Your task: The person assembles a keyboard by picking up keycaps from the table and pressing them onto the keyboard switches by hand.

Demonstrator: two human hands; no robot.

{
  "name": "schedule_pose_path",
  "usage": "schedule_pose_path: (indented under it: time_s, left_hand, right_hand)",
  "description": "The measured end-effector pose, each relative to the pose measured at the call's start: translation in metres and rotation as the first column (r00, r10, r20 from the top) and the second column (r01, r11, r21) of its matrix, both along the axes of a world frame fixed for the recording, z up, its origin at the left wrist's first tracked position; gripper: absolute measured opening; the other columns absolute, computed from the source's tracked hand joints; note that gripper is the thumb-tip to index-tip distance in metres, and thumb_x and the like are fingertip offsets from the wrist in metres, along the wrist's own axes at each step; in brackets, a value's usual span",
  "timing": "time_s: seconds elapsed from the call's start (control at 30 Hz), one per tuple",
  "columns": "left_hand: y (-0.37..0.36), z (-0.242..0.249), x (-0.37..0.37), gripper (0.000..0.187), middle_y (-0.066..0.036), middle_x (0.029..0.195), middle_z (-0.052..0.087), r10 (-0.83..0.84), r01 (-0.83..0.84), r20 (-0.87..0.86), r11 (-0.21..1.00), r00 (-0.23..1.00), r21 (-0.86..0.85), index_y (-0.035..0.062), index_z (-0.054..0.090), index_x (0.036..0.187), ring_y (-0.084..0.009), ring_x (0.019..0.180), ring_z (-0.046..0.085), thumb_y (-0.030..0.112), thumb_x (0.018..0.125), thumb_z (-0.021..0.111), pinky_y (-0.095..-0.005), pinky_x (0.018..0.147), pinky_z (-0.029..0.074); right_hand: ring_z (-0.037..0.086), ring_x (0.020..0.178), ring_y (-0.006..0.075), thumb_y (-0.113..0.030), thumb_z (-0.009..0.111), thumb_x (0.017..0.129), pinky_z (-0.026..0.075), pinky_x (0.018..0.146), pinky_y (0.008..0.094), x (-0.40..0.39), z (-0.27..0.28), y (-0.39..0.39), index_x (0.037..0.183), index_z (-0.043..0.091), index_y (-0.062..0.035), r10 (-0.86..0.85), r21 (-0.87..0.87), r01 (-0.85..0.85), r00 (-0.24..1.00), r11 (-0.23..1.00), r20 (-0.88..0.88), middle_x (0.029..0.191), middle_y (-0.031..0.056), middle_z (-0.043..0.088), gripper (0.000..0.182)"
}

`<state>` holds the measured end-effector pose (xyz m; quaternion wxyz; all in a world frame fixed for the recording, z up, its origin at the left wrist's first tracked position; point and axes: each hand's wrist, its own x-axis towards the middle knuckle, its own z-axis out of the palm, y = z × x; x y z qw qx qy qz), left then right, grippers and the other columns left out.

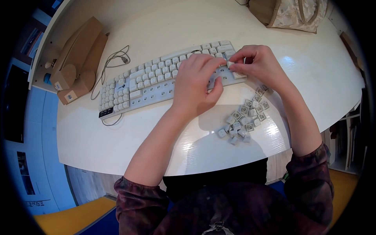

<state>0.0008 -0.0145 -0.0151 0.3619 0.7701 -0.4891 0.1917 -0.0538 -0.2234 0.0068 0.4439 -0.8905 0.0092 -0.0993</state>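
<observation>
A white keyboard lies at a slant on the table, its indicator-light panel at the lower left corner. Along its near edge, bare switch mounts show where keys are off; rows of keycaps sit farther back. My left hand rests over the keyboard's middle, thumb spread away from the fingers, index fingertip reaching toward the right end. At that right end, my right hand pinches a white keycap between thumb and fingers, close over the keyboard. Several loose keycaps lie in a pile below the right hand, some upside down.
The white table has a curved near edge. A grey cable loops left of the keyboard, beside a folded brown cardboard piece. A patterned bag stands at the back right. Shelves are at the lower right.
</observation>
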Motion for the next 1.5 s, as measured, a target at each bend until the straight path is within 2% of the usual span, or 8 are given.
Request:
schedule_pose_path:
  time_s: [0.2, 0.4, 0.6, 0.8, 0.9, 1.2, 1.3, 1.5]
  left_hand:
    - [-0.002, -0.004, -0.003, 0.039, -0.010, 0.109, 0.060, -0.020, 0.016, 0.047, 0.996, 0.999, 0.085, 0.0102, 0.065, 0.113, -0.0308, 0.106, 0.057, 0.011, 0.074, 0.070, -0.0427, 0.093, 0.043]
    - [-0.002, -0.004, -0.003, 0.040, -0.009, 0.111, 0.061, -0.013, 0.005, 0.061, 0.992, 0.998, 0.126, 0.0089, 0.067, 0.114, -0.0299, 0.107, 0.057, 0.013, 0.075, 0.071, -0.0431, 0.094, 0.042]
    - [-0.004, -0.005, -0.004, 0.037, -0.007, 0.108, 0.063, -0.002, -0.005, 0.052, 0.991, 0.999, 0.137, 0.0086, 0.069, 0.113, -0.0285, 0.108, 0.057, 0.014, 0.076, 0.071, -0.0428, 0.096, 0.042]
    - [-0.004, -0.003, -0.005, 0.034, -0.006, 0.106, 0.065, 0.012, -0.019, 0.047, 0.988, 0.999, 0.152, 0.0092, 0.072, 0.111, -0.0277, 0.108, 0.057, 0.016, 0.078, 0.070, -0.0425, 0.096, 0.042]
    - [-0.004, -0.002, -0.005, 0.033, -0.006, 0.106, 0.065, 0.020, -0.027, 0.049, 0.986, 0.999, 0.162, 0.0096, 0.072, 0.111, -0.0275, 0.108, 0.057, 0.017, 0.079, 0.070, -0.0423, 0.096, 0.042]
    - [-0.006, -0.003, -0.007, 0.029, -0.005, 0.105, 0.064, 0.035, -0.049, 0.081, 0.984, 0.996, 0.174, 0.0094, 0.074, 0.107, -0.0269, 0.108, 0.057, 0.016, 0.079, 0.069, -0.0417, 0.095, 0.042]
    - [-0.007, -0.004, -0.007, 0.027, -0.005, 0.104, 0.064, 0.042, -0.056, 0.077, 0.982, 0.996, 0.183, 0.0091, 0.074, 0.105, -0.0267, 0.108, 0.057, 0.016, 0.080, 0.068, -0.0416, 0.094, 0.042]
    - [-0.007, -0.003, -0.011, 0.029, -0.006, 0.105, 0.064, 0.055, -0.077, 0.127, 0.981, 0.990, 0.179, 0.0097, 0.072, 0.107, -0.0271, 0.108, 0.057, 0.016, 0.078, 0.069, -0.0422, 0.093, 0.042]
  right_hand:
    - [0.059, 0.063, 0.0140, -0.019, 0.080, 0.074, 0.048, 0.060, 0.0290, 0.000, -0.003, 0.002, 0.090, 0.078, -0.0053, -0.033, -0.047, 0.031, 0.999, 0.998, -0.041, 0.069, 0.0042, 0.067, 0.021]
    - [0.049, 0.063, 0.0066, -0.012, 0.080, 0.078, 0.042, 0.057, 0.0230, -0.001, -0.003, 0.004, 0.091, 0.074, -0.0009, 0.011, -0.039, -0.011, 1.000, 0.999, 0.010, 0.073, -0.0011, 0.061, 0.018]
    - [0.056, 0.062, 0.0107, -0.014, 0.078, 0.075, 0.046, 0.059, 0.0269, -0.001, 0.000, 0.004, 0.089, 0.075, -0.0023, -0.012, 0.016, 0.013, 0.997, 1.000, -0.070, 0.072, 0.0020, 0.065, 0.019]
    - [0.053, 0.064, 0.0062, -0.015, 0.074, 0.081, 0.043, 0.058, 0.0236, 0.001, 0.005, -0.002, 0.090, 0.074, -0.0024, 0.040, 0.310, 0.025, 0.979, 0.950, -0.200, 0.071, -0.0012, 0.063, 0.015]
    - [0.049, 0.063, 0.0055, -0.016, 0.073, 0.083, 0.042, 0.057, 0.0231, 0.010, -0.013, -0.006, 0.092, 0.069, -0.0035, 0.064, 0.331, -0.020, 0.990, 0.943, -0.122, 0.070, -0.0027, 0.057, 0.016]
    - [0.046, 0.064, 0.0059, -0.016, 0.073, 0.083, 0.040, 0.056, 0.0238, 0.012, -0.019, -0.005, 0.091, 0.058, -0.0056, 0.076, 0.265, -0.048, 0.993, 0.963, -0.095, 0.072, -0.0040, 0.048, 0.020]
    - [0.044, 0.067, 0.0026, -0.010, 0.071, 0.086, 0.037, 0.057, 0.0189, 0.015, -0.024, -0.007, 0.092, 0.055, -0.0085, 0.105, 0.265, -0.068, 0.986, 0.962, -0.130, 0.076, -0.0058, 0.044, 0.017]
    - [0.043, 0.065, 0.0026, -0.015, 0.072, 0.087, 0.035, 0.056, 0.0183, 0.014, -0.022, -0.009, 0.090, 0.057, -0.0083, 0.110, 0.290, -0.074, 0.988, 0.954, -0.110, 0.074, -0.0063, 0.049, 0.017]
